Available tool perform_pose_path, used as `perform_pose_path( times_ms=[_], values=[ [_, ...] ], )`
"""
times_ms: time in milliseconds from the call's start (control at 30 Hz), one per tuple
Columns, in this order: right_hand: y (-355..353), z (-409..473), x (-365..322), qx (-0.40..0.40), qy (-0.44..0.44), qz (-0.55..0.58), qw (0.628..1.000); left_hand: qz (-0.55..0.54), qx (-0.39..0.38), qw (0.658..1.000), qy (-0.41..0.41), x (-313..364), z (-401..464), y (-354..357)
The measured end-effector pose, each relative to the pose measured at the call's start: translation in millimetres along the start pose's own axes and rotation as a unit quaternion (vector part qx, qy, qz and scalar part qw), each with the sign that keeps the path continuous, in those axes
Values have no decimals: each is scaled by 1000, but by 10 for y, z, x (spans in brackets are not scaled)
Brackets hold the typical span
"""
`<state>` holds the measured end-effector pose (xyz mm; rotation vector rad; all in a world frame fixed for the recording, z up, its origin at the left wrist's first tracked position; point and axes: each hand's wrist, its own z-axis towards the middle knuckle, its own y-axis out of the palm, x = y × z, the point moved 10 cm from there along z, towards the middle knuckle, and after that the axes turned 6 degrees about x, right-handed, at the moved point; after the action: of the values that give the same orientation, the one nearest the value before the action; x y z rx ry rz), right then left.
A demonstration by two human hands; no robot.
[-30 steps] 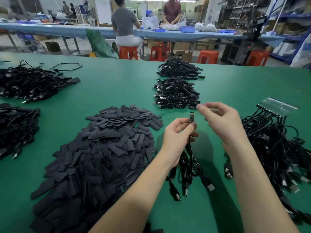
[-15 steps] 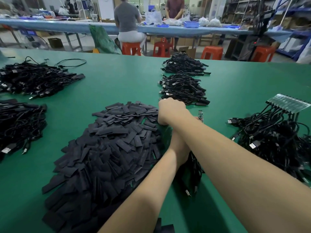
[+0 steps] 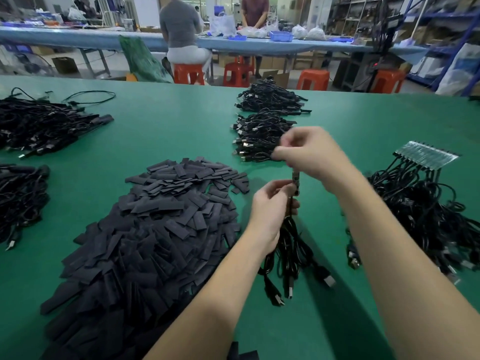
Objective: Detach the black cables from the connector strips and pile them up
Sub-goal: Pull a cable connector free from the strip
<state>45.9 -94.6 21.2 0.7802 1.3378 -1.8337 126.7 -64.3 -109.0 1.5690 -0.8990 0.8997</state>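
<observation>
A bunch of cables point(image 3: 291, 245) is gripped in the left hand point(image 3: 272, 211) above the table point(image 3: 168, 131), near its front edge and toward the middle; the plug ends hang loose below the fist, and about four can be counted there; a small connector piece point(image 3: 295, 181) stands up out of the fist. The right hand point(image 3: 309, 154) is held just above it with fingers curled in a pinch; what is pinched cannot be told, as the hand is blurred. The cables are judged light, limp and prone to tangling; hold is best taken at the stiff moulded end beside the connector, not on the cord, and the pull kept straight, since the connector is judged fragile. One connector strip point(image 3: 426, 155), with cables attached, lies toward the right edge; two cable piles point(image 3: 262, 126) lie toward the far edge; two more lie at the left edge; one heap of black sleeves point(image 3: 155, 229) lies left of the hands.
</observation>
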Motion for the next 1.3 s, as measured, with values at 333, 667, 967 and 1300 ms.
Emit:
perform_pose_path(
  times_ms=[333, 667, 967, 1300],
  values=[
    [-279, -651, 978, 16, 149, 422, 894, 14, -61, 998, -27, 15, -40, 76],
    [-315, -704, 1036, 120, 119, 387, 906, 300, -131, 940, 98, 421, -26, 101],
    [-319, -696, 1047, 111, 105, 361, 920, 335, -154, 922, 114, 470, -92, 116],
    [-243, -702, 964, -6, 87, 372, 924, 387, -244, 876, 154, 585, -121, 150]
  ],
)
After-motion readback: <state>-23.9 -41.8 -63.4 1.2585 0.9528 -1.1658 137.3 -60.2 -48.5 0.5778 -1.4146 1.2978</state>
